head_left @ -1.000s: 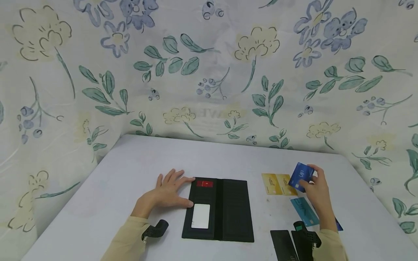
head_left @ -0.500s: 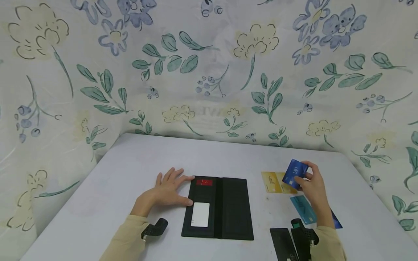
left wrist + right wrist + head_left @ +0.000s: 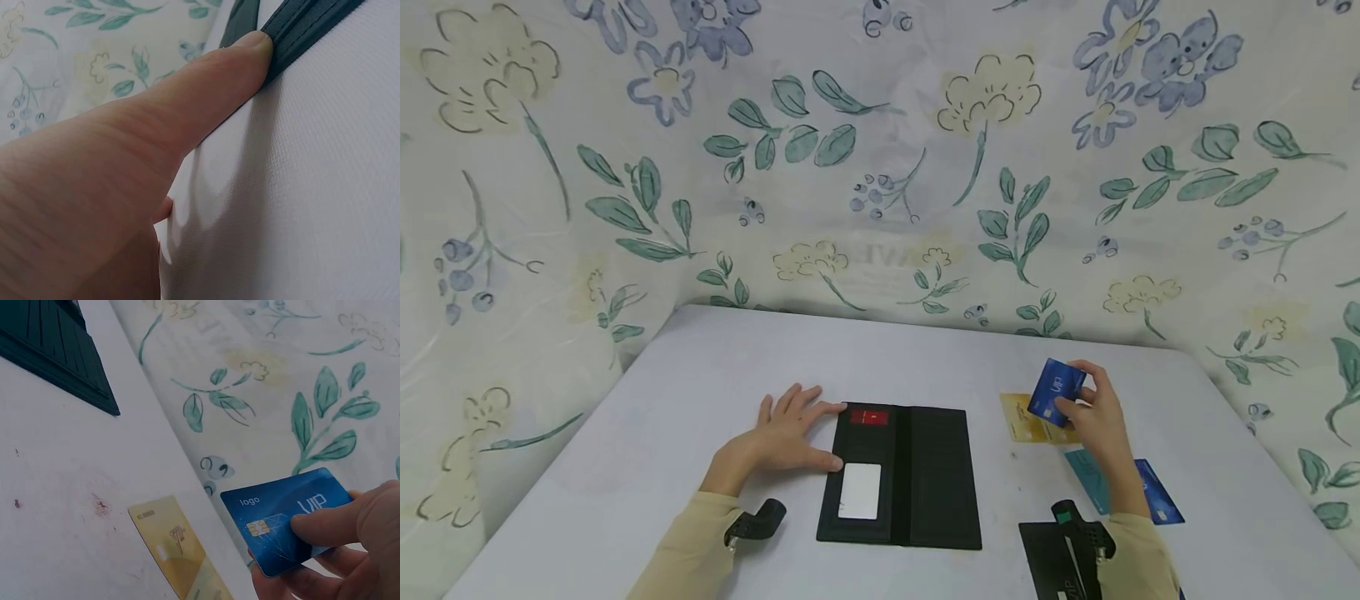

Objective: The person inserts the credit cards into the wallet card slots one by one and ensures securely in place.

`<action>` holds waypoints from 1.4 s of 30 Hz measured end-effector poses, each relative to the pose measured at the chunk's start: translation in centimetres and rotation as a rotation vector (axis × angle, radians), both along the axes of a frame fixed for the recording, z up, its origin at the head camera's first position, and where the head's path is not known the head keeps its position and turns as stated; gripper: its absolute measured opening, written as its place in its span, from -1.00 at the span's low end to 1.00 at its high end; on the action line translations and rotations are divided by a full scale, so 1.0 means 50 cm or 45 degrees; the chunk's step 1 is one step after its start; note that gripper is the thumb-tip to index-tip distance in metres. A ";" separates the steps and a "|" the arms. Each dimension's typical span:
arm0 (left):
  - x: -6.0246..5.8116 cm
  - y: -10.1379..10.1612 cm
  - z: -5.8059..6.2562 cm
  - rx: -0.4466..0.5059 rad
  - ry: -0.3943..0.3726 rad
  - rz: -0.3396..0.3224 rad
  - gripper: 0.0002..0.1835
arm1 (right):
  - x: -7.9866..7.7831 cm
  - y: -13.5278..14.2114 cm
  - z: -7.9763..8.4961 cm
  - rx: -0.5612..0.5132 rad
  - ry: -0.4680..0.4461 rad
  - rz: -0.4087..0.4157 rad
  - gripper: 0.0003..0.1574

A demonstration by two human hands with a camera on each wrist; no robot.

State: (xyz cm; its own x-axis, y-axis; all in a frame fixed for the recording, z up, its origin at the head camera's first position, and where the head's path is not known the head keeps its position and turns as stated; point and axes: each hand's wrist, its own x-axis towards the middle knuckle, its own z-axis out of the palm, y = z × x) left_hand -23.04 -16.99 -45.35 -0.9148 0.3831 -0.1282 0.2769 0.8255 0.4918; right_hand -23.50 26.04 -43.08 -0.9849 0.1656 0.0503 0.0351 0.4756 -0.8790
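Note:
An open black wallet (image 3: 942, 479) lies flat on the white table, with a red card (image 3: 869, 417) in its upper left part and a white panel (image 3: 860, 500) below. My left hand (image 3: 775, 446) has its fingers spread, thumb and index fingertip touching the wallet's left edge; the left wrist view shows the thumb (image 3: 231, 69) on that edge. To the wallet's right, my right hand (image 3: 1101, 417) pinches a blue VIP card (image 3: 1054, 387) between thumb and fingers, raised above the table. Its chip and "logo" print face the right wrist camera.
Gold cards (image 3: 1018, 419) lie partly behind the held card. A teal card (image 3: 1086, 475) and another blue card (image 3: 1159, 493) lie by the right forearm. Black cards (image 3: 1043, 557) sit at the front, partly covered by the right wrist device (image 3: 1084, 529). A floral curtain (image 3: 880, 167) hangs behind the table.
My right hand has moved left toward the wallet with the blue VIP card, uncovering more of the blue card on the table. The left hand stays at the wallet's edge.

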 end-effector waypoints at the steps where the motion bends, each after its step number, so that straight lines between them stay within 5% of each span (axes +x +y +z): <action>1: 0.000 0.000 0.001 -0.002 0.002 -0.001 -0.08 | -0.002 -0.005 0.000 0.011 0.012 0.003 -0.22; 25: -0.003 0.003 0.012 -0.026 -0.010 0.015 -0.09 | -0.021 -0.097 -0.008 -0.034 0.053 0.070 -0.29; 42: -0.005 0.009 0.006 -0.029 -0.016 0.017 -0.09 | -0.024 -0.195 -0.016 -0.014 0.047 0.253 -0.30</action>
